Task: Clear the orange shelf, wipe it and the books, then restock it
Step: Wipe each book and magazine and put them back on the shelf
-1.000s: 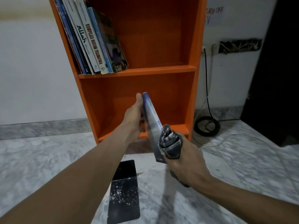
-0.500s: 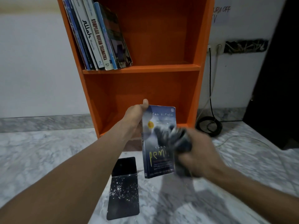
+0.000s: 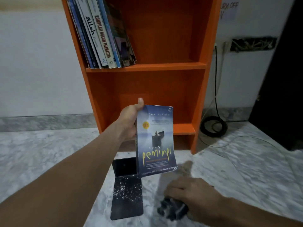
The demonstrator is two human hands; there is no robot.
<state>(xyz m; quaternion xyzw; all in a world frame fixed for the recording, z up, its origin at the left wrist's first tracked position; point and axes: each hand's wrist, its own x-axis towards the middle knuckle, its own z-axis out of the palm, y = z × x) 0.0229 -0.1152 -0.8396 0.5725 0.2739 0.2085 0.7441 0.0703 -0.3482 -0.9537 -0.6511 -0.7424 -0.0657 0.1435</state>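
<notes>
Turned cover-on since 1 s ago: L hand point(image 3: 130, 122) grips the book point(image 3: 155, 143) by its left edge, orange shelf point(image 3: 147, 95) just beyond it. R hand point(image 3: 193, 194) has dropped below-right of the book, clenching the cloth point(image 3: 172, 210). Prob. best next: wipe back too, then shelve upright, spine out.

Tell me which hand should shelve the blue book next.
Left. The left hand grips the blue book before the orange shelf; the right hand is low, holding the cloth.
</notes>
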